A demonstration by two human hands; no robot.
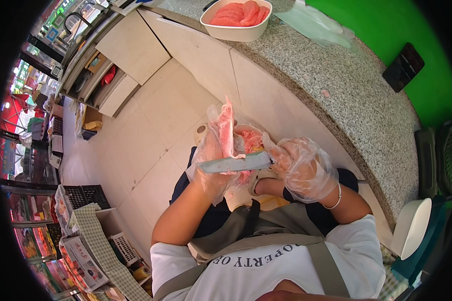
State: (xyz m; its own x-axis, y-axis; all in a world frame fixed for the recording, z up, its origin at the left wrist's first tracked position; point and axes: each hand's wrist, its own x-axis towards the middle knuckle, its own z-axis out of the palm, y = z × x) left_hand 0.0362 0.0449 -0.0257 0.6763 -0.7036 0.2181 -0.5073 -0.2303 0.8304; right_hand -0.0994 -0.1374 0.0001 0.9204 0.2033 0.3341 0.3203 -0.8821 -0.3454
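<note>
In the middle of the head view, my left hand (212, 150), in a clear plastic glove, is closed around a pink citrus segment, likely pomelo (226, 131). Pale membrane hangs off the segment's lower end, against the knife. My right hand (304, 165), also gloved, grips a knife (231, 164); its handle is hidden in the fingers. The grey blade points left, across the front of my left hand. Below and between the hands lie pink peelings (249, 138), partly covered by the hands.
A granite counter (331, 90) curves along the right. On it are a white tub (236, 33) of peeled pink segments, a crumpled clear plastic glove or bag (314, 25) and a dark phone (404, 67). An empty white tub (412, 228) stands lower right. Crates (88, 197) stand left.
</note>
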